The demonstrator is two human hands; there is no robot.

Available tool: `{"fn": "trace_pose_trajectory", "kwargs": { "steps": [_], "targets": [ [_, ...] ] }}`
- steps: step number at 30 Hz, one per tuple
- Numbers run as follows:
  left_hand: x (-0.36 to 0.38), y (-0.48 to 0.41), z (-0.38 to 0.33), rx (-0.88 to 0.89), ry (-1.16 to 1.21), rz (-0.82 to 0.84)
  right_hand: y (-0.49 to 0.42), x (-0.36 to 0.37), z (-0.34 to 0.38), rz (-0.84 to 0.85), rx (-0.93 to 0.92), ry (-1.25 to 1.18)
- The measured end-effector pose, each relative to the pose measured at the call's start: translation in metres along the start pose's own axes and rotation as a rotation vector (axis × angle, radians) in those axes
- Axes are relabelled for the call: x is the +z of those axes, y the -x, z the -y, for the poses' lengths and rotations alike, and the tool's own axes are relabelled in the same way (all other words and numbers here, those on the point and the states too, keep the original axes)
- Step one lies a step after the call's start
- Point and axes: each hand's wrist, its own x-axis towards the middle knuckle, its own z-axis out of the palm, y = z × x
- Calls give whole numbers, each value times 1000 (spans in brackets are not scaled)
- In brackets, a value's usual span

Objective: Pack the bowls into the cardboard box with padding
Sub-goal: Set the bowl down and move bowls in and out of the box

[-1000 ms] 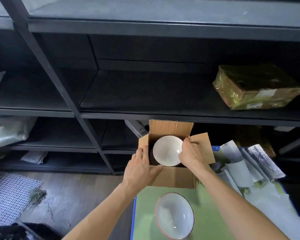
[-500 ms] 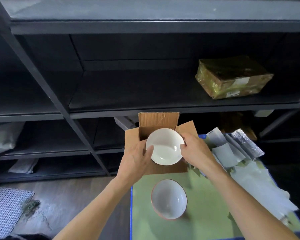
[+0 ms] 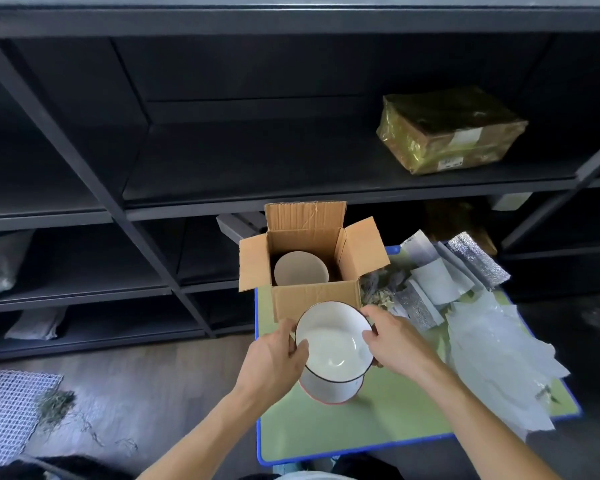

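Curling fingers (image 3: 374, 337) grip a glossy, round, dark-rimmed bowl (image 3: 333, 342).

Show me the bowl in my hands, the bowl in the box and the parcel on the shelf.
held bowl (image 3: 331, 341): head view, its white inside.
boxed bowl (image 3: 300, 271): head view, its shaded inside.
wrapped parcel (image 3: 440, 147): head view, its front face.

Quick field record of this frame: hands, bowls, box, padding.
left hand: grips left rim of dark-rimmed bowl
right hand: grips its right rim
dark-rimmed bowl: white, held right over red-rimmed bowl; contact unclear
red-rimmed bowl: on green table, in front of box
cardboard box: flaps open, third bowl inside
padding sheets: piled right of box, untouched
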Motion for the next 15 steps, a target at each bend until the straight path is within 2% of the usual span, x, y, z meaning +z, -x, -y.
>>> {"fn": "trace_pose_trajectory", "kwargs": {
  "steps": [8,15],
  "targets": [
    [20,8,12,-92,-46,88,6,33,-9,36,21,1],
    [26,7,14,-117,-77,123,2,56,-17,-35,-15,96]
  ]
}}
